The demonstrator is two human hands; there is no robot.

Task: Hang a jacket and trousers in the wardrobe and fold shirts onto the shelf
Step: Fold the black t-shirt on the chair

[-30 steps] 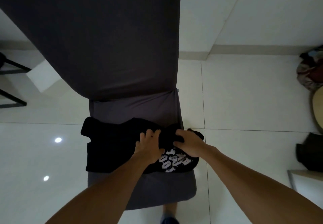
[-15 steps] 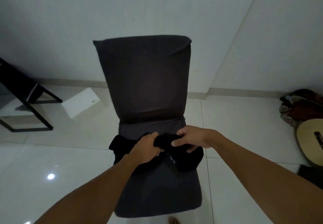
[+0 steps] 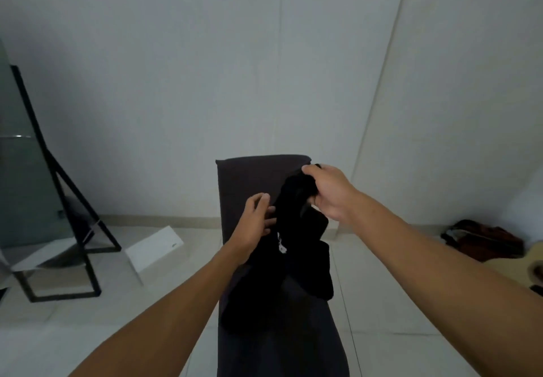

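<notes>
A person's right hand [image 3: 329,193] grips a black shirt [image 3: 293,259], lifting it above a grey chair [image 3: 249,176]. The left hand [image 3: 255,224] touches the fabric with loosely open fingers.

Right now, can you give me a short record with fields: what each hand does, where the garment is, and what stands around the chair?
right hand: right hand grips the top of the black garment, fingers curled round the cloth
left hand: left hand touches the garment's side; grip not clear
garment: lifted, hanging in front of the dark grey chair; small white print visible
left of chair: standing mirror with black frame, white box on the floor
right of chair: guitar, partly visible, and a bag
</notes>
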